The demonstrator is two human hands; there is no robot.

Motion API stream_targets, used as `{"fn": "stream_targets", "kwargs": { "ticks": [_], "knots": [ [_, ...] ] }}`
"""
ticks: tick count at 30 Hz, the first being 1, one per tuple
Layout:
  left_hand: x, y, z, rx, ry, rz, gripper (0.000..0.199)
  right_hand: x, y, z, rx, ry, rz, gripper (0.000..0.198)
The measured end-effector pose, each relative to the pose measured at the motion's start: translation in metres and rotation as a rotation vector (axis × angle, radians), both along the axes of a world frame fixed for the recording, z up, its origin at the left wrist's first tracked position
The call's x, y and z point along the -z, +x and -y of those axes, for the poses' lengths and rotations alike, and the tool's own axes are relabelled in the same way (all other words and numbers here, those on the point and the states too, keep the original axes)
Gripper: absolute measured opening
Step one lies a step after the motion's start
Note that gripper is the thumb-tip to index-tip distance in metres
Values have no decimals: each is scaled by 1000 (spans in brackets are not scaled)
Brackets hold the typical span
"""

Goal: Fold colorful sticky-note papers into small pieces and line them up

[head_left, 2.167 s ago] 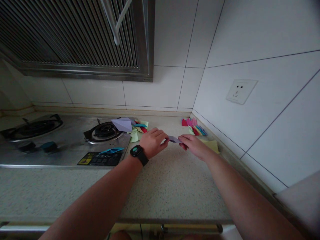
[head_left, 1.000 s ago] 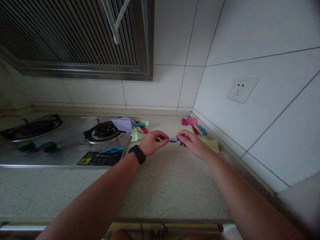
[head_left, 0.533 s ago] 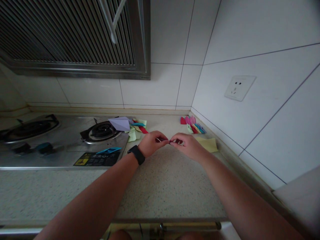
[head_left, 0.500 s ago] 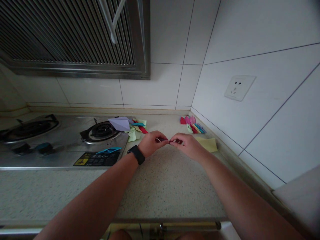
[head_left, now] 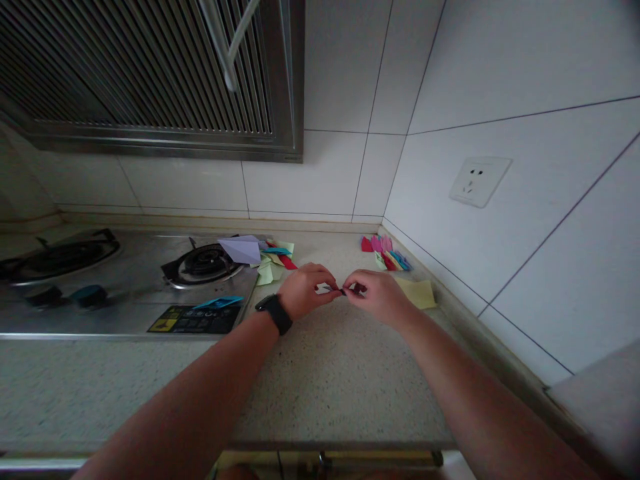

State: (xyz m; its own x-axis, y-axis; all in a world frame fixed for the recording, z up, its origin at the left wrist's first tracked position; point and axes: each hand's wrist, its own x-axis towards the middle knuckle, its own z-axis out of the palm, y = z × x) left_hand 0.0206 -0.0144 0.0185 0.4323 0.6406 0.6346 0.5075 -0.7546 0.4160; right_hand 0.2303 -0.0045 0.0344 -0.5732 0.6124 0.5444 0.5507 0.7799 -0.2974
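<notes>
My left hand [head_left: 307,291], with a black watch [head_left: 275,312] on its wrist, is closed in a pinch above the counter. Opposite it, my right hand [head_left: 373,293] pinches too, its fingertips almost meeting the left ones. Between them is a small folded piece of paper [head_left: 343,291], mostly hidden by the fingers; a dark bit and a thin pale edge show. Just behind my right hand lies a yellow sheet of paper [head_left: 420,293]. Folded papers in green, red and blue [head_left: 270,270] lie left of my left hand, beside a lilac paper plane [head_left: 243,249].
Pink, red and blue folded papers [head_left: 385,252] lie in the back right corner. On the left is a gas stove [head_left: 135,293] with a blue folded paper [head_left: 219,303] on it. A range hood [head_left: 170,143] hangs above; a socket [head_left: 480,181] is on the right wall.
Both hands have shifted slightly and the fingertips have turned a little, so a pale edge and dark bit of the paper show more. The view has tipped slightly.
</notes>
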Motion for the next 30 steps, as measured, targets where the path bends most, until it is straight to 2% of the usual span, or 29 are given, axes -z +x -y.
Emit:
{"fn": "stream_targets", "kwargs": {
  "ticks": [5,11,25,30],
  "knots": [
    [-2,0,1,-13,150,-67,9,-3,-2,2,31,75,-16,5],
    [-2,0,2,-20,229,-101,10,-2,-3,2,27,109,-22,5],
    [-2,0,7,-41,187,-131,13,-1,-2,0,-42,56,0,8],
    [1,-1,2,-75,181,-118,12,-3,2,0,16,0,-44,8]
  ]
}}
